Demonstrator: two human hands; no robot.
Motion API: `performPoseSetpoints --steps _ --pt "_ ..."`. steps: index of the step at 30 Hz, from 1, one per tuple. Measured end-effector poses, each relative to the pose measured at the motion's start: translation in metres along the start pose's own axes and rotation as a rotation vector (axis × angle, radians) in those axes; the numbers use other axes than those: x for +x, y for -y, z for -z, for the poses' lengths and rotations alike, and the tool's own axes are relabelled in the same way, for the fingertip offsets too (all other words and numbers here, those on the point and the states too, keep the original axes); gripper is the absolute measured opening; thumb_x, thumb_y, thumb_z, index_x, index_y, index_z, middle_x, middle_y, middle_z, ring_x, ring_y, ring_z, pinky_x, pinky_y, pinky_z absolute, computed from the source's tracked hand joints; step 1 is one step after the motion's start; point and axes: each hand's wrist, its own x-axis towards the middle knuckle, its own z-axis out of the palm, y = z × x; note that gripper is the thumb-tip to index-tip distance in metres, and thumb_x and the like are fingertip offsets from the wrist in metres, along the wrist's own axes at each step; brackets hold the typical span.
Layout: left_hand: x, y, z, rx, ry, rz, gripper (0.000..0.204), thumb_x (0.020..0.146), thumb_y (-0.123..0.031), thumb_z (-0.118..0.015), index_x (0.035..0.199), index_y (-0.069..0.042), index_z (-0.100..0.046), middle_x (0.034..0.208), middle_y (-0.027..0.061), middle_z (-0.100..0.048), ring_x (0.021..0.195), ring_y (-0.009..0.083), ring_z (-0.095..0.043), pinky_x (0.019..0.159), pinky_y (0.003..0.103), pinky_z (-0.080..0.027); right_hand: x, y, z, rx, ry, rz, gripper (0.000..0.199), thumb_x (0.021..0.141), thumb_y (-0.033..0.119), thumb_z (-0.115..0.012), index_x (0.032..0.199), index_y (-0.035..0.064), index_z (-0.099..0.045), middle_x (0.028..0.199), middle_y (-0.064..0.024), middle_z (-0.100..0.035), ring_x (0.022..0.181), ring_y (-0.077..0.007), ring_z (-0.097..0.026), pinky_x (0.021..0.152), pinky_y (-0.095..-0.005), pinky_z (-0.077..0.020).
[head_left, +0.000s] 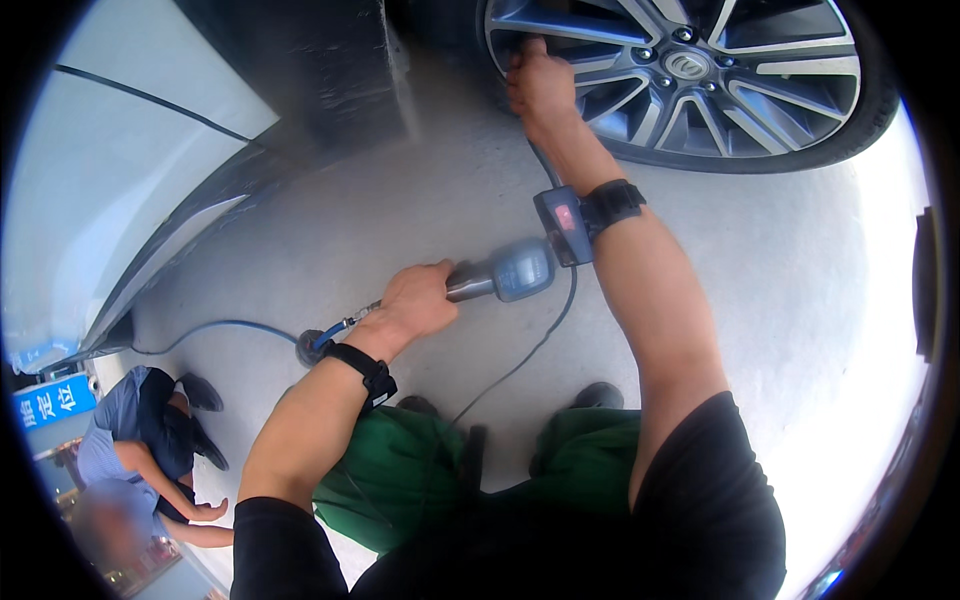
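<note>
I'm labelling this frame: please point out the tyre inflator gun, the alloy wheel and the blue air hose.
tyre inflator gun (520, 270), head view, on its blue gauge body.
alloy wheel (770, 85), head view, on a silver spoke.
blue air hose (215, 326), head view, on its curve over the floor.

Daylight, bright overall. Pale grey concrete floor (820, 290) on my right blows out to near white glare; under the white car body panel (110, 170) it falls into dim shadow. Soft shadow below my knees. Heavy fisheye: black round vignette at corners, straight edges bend near the rim. Centre fairly sharp, dark multi-spoke alloy wheel (700, 70) crisp; the crouching person (140, 450) at lower left is smeared and blurred.
</note>
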Motion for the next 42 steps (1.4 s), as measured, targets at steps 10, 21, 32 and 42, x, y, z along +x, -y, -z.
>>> performPoseSetpoints --steps 10,21,32,42 --pt "0.001 0.005 -0.007 -0.004 -0.087 -0.034 0.037 0.068 -0.008 -0.057 0.104 -0.002 -0.062 0.091 0.0253 -0.068 0.09 0.0451 -0.064 0.08 0.051 -0.05 0.003 -0.003 -0.002 0.035 0.005 0.027 0.038 0.1 0.041 -0.048 0.078 0.0108 -0.052 0.059 0.0015 -0.045 0.041 -0.0113 -0.037 0.039 -0.0267 -0.0244" --pt "0.002 -0.007 0.001 0.043 -0.002 0.011 0.043 0.071 -0.006 -0.054 0.114 -0.001 -0.062 0.098 0.0255 -0.069 0.098 0.0429 -0.064 0.087 0.048 -0.05 0.052 -0.046 0.012 0.05 0.113 0.581 0.044 0.102 0.042 -0.048 0.079 0.0052 -0.055 0.061 -0.0039 -0.052 0.051 -0.0192 -0.05 0.046 -0.0326 -0.0378" --pt "0.0 -0.01 0.001 0.026 0.002 0.058 0.044 0.073 -0.007 -0.054 0.117 -0.002 -0.063 0.102 0.0253 -0.069 0.101 0.0413 -0.065 0.09 0.046 -0.05 0.058 -0.044 0.021 -0.877 -0.001 0.681 0.031 0.086 0.009 -0.062 0.113 -0.0045 -0.055 0.084 -0.0119 -0.07 0.079 -0.0278 -0.072 0.068 -0.0363 -0.0548" --pt "-0.001 -0.004 0.0 0.032 -0.009 0.055 0.044 0.073 -0.007 -0.055 0.116 -0.002 -0.063 0.099 0.0256 -0.069 0.099 0.0416 -0.065 0.088 0.047 -0.051 0.025 -0.024 0.0 -0.354 -0.112 0.39 0.056 0.103 0.041 -0.044 0.093 -0.008 -0.067 0.086 -0.0244 -0.07 0.085 -0.0377 -0.068 0.077 -0.0419 -0.0508"
